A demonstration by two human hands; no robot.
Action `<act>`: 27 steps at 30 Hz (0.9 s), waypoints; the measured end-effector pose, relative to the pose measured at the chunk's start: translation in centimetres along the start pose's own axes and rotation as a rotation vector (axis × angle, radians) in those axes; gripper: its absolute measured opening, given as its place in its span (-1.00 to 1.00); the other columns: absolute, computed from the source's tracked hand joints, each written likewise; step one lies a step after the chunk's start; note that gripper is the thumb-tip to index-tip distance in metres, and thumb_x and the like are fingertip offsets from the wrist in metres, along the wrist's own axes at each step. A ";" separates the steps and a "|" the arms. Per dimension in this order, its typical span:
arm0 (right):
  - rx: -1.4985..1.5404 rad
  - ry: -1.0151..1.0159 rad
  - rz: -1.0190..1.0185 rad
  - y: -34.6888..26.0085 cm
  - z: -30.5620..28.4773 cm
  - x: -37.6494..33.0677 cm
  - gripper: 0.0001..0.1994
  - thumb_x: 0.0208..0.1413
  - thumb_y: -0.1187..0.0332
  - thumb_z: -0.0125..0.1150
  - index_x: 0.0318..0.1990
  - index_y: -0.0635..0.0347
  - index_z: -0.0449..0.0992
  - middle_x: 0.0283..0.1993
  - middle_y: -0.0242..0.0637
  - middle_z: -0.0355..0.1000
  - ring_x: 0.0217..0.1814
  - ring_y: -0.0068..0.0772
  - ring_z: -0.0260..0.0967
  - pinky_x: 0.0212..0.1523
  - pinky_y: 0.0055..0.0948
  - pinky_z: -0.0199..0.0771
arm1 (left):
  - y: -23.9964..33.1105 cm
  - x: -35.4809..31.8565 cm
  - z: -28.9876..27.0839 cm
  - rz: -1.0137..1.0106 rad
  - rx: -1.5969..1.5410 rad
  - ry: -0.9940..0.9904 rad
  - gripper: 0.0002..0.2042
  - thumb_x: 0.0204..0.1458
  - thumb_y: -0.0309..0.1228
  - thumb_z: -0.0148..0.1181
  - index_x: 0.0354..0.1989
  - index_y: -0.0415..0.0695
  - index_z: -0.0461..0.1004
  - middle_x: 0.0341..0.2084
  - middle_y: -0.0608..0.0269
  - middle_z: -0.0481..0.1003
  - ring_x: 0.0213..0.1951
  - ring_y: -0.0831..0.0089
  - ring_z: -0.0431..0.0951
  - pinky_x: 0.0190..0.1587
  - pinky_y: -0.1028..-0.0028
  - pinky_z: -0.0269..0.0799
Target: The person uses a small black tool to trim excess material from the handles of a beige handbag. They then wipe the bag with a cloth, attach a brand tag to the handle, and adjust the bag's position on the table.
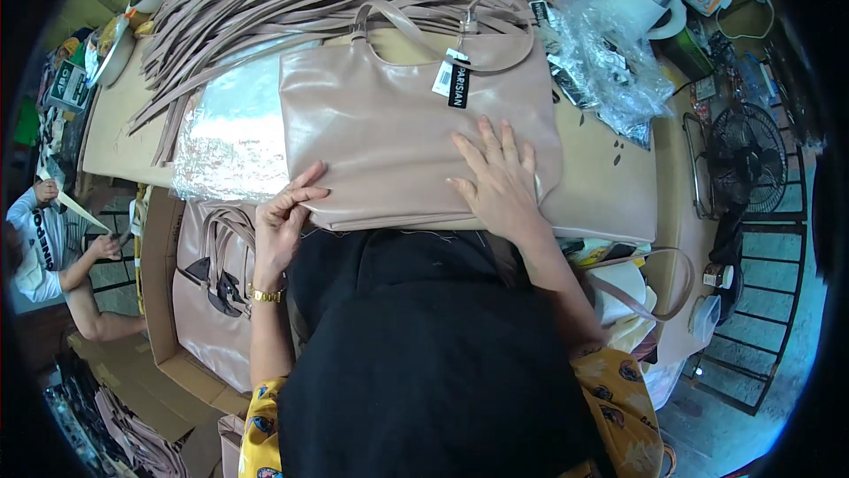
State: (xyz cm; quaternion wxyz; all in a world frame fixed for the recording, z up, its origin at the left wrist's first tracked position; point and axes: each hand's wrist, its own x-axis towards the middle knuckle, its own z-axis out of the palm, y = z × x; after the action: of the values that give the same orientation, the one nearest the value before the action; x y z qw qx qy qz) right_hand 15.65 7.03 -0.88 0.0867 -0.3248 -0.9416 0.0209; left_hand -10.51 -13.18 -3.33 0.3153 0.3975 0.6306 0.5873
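Note:
A dusty-pink handbag (380, 137) lies flat on the table before me, its bottom edge towards my body and its handles (398, 22) at the far side. My left hand (285, 221) grips the bag's near left corner between its fingers; the thumb is mostly hidden. Spread flat on the bag's right half is my right hand (502, 179), fingers apart and holding nothing. A black tag (458, 84) and a white tag (442, 76) hang from the right handle over the bag's front.
A heap of long pink straps (256, 5) fills the table's far side. Clear plastic wrapping (232, 137) lies left of the bag, crumpled plastic (628, 62) right. A cardboard box (162, 275) beside my left arm holds more bags. At left, another person (44, 239) handles a pale strip; a fan (750, 158) stands right.

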 end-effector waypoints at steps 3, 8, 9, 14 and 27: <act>0.028 0.040 -0.048 0.2 0.4 -0.6 -0.37 0.16 -0.06 0.15 0.35 -0.07 0.31 0.46 0.09 0.06 0.48 0.33 -0.07 0.36 0.30 -0.15 | 1.2 0.2 0.0 0.001 0.054 0.017 -0.73 0.11 -0.77 0.00 -0.17 -0.30 0.63 0.03 0.09 0.58 0.09 0.42 0.54 0.13 0.50 0.42; 0.024 -0.004 -0.075 -0.2 -0.1 -0.8 -0.36 0.15 -0.03 0.17 0.35 -0.03 0.30 0.46 0.13 0.05 0.48 0.32 -0.06 0.37 0.25 -0.13 | -0.3 0.1 -0.5 0.284 0.573 0.467 -0.90 0.10 -0.66 0.18 -0.27 -0.26 0.60 -0.33 0.20 0.67 -0.40 0.61 0.61 -0.31 0.55 0.53; 0.030 -0.010 -0.072 -0.2 -0.2 -0.9 -0.36 0.15 -0.03 0.18 0.35 -0.02 0.30 0.46 0.13 0.04 0.48 0.33 -0.07 0.37 0.25 -0.13 | -0.8 -0.1 -1.3 0.187 0.556 0.571 -0.93 0.10 -0.65 0.20 -0.30 -0.27 0.58 -0.37 0.20 0.66 -0.43 0.62 0.60 -0.35 0.55 0.52; 0.042 0.001 -0.089 0.2 0.0 -0.8 -0.38 0.13 0.02 0.22 0.32 0.02 0.34 0.46 0.12 0.04 0.49 0.31 -0.08 0.37 0.26 -0.14 | 1.3 -0.2 -2.7 -0.240 -0.040 0.118 -0.44 0.05 -0.59 0.34 0.23 -0.28 0.25 -0.46 0.30 0.54 -0.40 0.63 0.55 -0.32 0.60 0.50; 0.450 0.061 -0.576 -14.0 0.0 7.8 -0.74 -0.01 0.28 0.32 -0.16 0.16 0.55 -0.24 -0.20 0.52 -0.17 -0.14 0.50 -0.15 -0.19 0.45 | -1.1 -1.5 0.7 -0.121 -0.266 0.250 -0.34 0.05 -0.71 0.26 0.31 -0.21 0.08 -0.49 0.35 0.49 -0.42 0.64 0.53 -0.30 0.62 0.54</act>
State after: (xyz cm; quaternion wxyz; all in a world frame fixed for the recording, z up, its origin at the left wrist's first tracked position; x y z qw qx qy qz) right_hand 1.16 0.79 1.67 0.1866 -0.0195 -0.9632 0.1923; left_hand -9.38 -14.13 -4.62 0.3188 0.2378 0.6045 0.6902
